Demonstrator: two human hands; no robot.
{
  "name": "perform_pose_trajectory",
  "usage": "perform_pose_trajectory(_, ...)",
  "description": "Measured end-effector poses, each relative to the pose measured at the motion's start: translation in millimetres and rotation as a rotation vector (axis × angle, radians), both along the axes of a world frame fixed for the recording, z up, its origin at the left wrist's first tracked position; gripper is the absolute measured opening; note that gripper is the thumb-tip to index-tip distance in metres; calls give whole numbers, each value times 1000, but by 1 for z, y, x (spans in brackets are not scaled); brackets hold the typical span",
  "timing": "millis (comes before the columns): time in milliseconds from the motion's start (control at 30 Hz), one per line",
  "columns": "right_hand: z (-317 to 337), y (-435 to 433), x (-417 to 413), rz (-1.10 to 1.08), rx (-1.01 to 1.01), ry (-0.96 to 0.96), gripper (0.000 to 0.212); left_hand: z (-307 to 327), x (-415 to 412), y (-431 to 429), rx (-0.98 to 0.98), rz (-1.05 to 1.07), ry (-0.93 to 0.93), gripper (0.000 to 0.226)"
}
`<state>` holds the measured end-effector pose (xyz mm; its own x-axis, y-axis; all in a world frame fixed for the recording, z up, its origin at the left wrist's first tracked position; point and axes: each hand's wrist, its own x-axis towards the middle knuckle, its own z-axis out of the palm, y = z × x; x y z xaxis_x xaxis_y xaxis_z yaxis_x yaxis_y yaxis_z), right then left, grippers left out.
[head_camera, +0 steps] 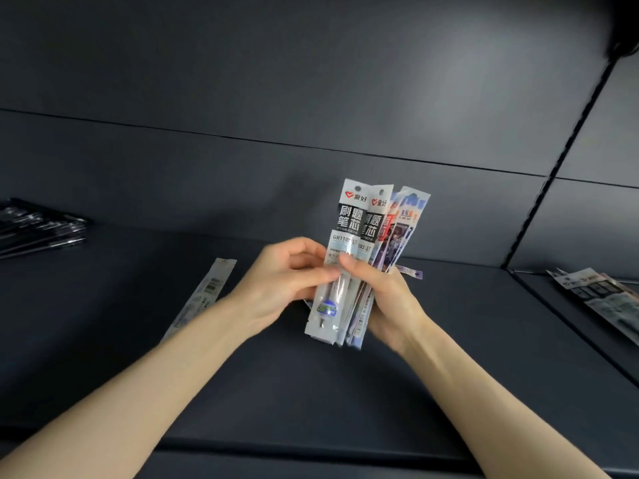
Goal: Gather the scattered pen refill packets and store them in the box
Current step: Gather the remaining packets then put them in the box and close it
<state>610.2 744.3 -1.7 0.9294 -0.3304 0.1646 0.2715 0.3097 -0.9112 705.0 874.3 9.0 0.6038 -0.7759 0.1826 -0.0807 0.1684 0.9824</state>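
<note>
Both hands hold an upright bundle of pen refill packets above the dark shelf. My left hand pinches the front white-and-black packet from the left. From the right and behind, my right hand wraps around the lower half of the bundle. The packets fan out at the top, with colourful ones at the back. One loose clear packet lies flat on the shelf to the left, partly under my left forearm. A small purple packet end shows behind my right hand. No box is in view.
A pile of dark packets lies at the far left of the shelf. More white packets lie on the neighbouring shelf at the right, past a vertical divider. The dark back panel rises behind.
</note>
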Motion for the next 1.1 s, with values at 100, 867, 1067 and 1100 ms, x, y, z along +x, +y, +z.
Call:
perform_pose_trajectory(100, 1, 3, 0, 11, 23, 14, 39, -3, -2, -2, 26, 60, -124, 9)
perform_pose_trajectory(867, 5, 62, 8, 18, -563, 27, 41, 41, -20, 35, -126, 304, -279, 33)
perform_pose_trajectory(1067, -4, 73, 17, 67, -583, 42, 50, 26, -15, 49, 75, 136, -269, 23)
perform_pose_trajectory(1100, -4, 73, 20, 54, -575, 56, 43, 27, -12, 52, 114, 98, -271, 23)
